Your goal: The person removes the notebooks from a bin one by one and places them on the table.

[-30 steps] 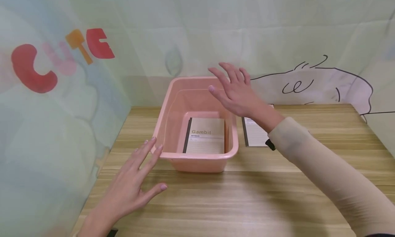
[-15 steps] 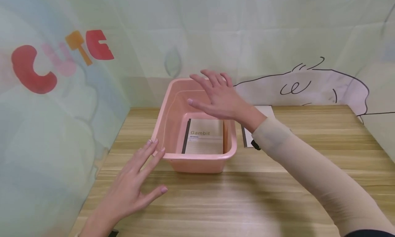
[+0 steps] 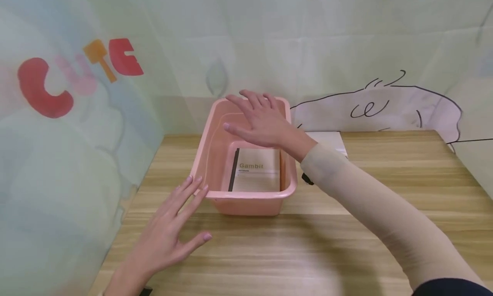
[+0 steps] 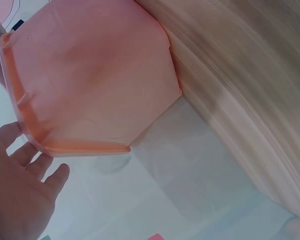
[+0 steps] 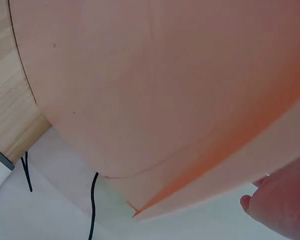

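A pink plastic basin point(image 3: 250, 195) stands on the table, with notebooks lying inside it; the top notebook point(image 3: 256, 172) reads "Gambit" and has a dark spine. My left hand point(image 3: 165, 232) rests straight fingertips at the basin's near left corner. In the left wrist view, those fingers point(image 4: 37, 165) meet the rim beneath the basin's outer wall point(image 4: 90, 85). Over the far half of the basin is my right hand point(image 3: 262, 122), palm down, fingers spread and holding nothing. The right wrist view has the basin's outer side point(image 5: 140, 100) and part of that hand point(image 5: 285, 200).
Right of the basin lies another notebook point(image 3: 331, 141), partly hidden by the right sleeve point(image 3: 369, 202). The wood-grain table point(image 3: 231, 261) meets a printed cloth backdrop point(image 3: 185, 65) at the back and on the left.
My right hand has moved left from the basin's right edge to over its far half, and its sleeve now covers more of the outside notebook. The left hand has barely shifted.
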Demonstrator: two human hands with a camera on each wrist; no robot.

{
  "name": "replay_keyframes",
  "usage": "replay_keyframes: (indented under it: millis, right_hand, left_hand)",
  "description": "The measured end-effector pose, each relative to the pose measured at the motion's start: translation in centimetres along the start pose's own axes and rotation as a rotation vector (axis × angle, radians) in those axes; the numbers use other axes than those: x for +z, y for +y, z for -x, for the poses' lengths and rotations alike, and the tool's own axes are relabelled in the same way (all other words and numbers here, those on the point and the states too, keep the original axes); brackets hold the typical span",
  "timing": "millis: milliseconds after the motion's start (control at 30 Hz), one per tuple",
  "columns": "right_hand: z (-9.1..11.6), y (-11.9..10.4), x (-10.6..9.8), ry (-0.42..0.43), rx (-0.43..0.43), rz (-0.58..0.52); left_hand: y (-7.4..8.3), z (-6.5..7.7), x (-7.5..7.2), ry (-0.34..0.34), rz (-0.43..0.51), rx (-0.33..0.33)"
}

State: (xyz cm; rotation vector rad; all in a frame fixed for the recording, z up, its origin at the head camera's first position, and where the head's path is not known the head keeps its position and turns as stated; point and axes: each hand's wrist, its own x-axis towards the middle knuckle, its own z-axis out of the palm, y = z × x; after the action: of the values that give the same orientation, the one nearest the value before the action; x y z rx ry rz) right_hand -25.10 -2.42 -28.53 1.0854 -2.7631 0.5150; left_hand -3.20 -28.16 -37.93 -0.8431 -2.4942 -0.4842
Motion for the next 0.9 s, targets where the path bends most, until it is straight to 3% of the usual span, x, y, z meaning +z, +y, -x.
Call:
replay_keyframes:
  millis: [300, 633, 900]
  right_hand:
    - [-2.4, -0.9, -0.7, 0.034, -0.015, 0.072]
    - [-4.9, -1.8, -3.0, -0.005, 0.051, 0.077]
    - [-6.5, -2.8, -1.5, -0.08, 0.133, 0.091]
  left_hand:
    - [-0.1, 0.2, 0.3, 0.031, 0.018, 0.002]
    - [-0.3, 0.3, 0.1, -0.079, 0.007, -0.086]
    - [-0.4, 0.4, 0.2, -0.08, -0.001, -0.085]
